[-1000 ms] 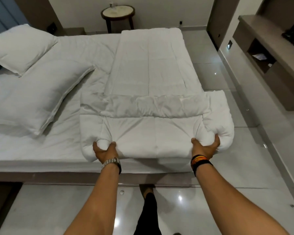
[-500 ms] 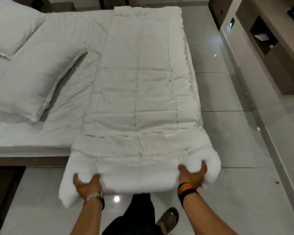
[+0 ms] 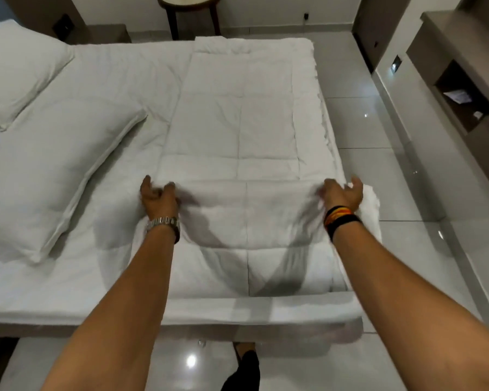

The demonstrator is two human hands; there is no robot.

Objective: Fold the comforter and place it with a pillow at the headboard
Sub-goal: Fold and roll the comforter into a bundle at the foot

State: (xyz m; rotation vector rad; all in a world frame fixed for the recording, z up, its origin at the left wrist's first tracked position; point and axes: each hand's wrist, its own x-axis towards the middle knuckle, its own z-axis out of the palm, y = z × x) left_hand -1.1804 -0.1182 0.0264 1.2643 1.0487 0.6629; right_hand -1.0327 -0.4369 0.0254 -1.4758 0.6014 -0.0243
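The white quilted comforter (image 3: 237, 122) lies as a long strip along the right part of the bed (image 3: 68, 300), its near end doubled over towards the far side. My left hand (image 3: 157, 197) grips the left corner of that folded end, fingers curled into the fabric. Over at the right corner, my right hand (image 3: 342, 193) holds the fold with the thumb spread out; a bulge of comforter hangs past it over the bed's side. Both hands are blurred. A large white pillow (image 3: 48, 176) lies to the left, with a second pillow (image 3: 14, 69) behind it.
A round side table (image 3: 188, 4) stands beyond the bed's far edge. On the right, a grey shelf unit (image 3: 463, 94) runs along the wall across a strip of glossy tiled floor (image 3: 378, 165). My foot (image 3: 244, 348) shows at the bed's near edge.
The folded end, which hung off the near edge half a second ago, is now up on the bed and laid forward. Both hands moved away from me with it.
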